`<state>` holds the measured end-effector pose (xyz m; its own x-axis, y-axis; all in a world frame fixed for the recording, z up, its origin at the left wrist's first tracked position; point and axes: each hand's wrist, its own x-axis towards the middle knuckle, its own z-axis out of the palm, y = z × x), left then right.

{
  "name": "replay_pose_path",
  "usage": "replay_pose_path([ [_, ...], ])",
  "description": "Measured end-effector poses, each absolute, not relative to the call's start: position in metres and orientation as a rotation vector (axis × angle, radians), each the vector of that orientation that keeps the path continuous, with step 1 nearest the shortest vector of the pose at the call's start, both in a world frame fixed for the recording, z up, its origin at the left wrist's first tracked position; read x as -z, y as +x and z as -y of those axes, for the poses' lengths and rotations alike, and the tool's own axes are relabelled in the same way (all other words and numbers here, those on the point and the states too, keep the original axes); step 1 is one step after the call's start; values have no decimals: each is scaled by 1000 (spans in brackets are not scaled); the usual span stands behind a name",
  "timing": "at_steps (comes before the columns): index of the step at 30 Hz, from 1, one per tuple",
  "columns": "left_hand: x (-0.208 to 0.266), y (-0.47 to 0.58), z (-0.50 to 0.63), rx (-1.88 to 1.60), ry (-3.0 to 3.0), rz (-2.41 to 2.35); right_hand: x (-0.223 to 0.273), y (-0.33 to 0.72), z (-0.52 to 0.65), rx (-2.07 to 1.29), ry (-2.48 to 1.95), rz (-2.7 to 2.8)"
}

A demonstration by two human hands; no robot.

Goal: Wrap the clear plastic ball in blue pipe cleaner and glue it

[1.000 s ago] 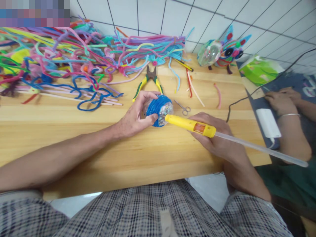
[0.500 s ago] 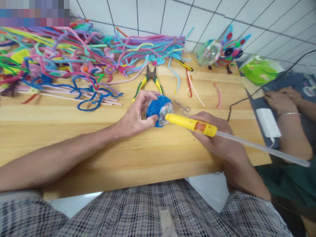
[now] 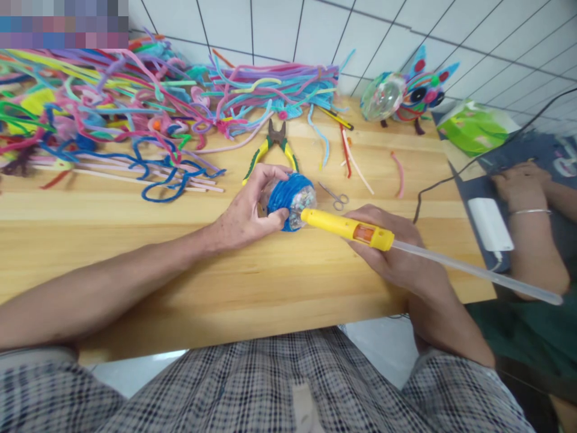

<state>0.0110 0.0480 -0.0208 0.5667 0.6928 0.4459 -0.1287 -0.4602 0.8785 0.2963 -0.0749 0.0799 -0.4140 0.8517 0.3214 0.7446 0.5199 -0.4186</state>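
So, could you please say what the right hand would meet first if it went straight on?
Probably the blue-wrapped piece: the glue gun in the right hand points at it, though depth is unclear.

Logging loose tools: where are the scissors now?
Head view, just right of centre: the scissors lie on the table, beyond the yellow glue gun in the right hand and right of the blue-wrapped piece.
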Motion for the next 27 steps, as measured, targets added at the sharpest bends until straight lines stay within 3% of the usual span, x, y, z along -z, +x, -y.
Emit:
replay_pose_path([
  [27, 11, 11, -49, -1121, 2002, -495, -74, 303, 73, -197, -1381, 2173],
])
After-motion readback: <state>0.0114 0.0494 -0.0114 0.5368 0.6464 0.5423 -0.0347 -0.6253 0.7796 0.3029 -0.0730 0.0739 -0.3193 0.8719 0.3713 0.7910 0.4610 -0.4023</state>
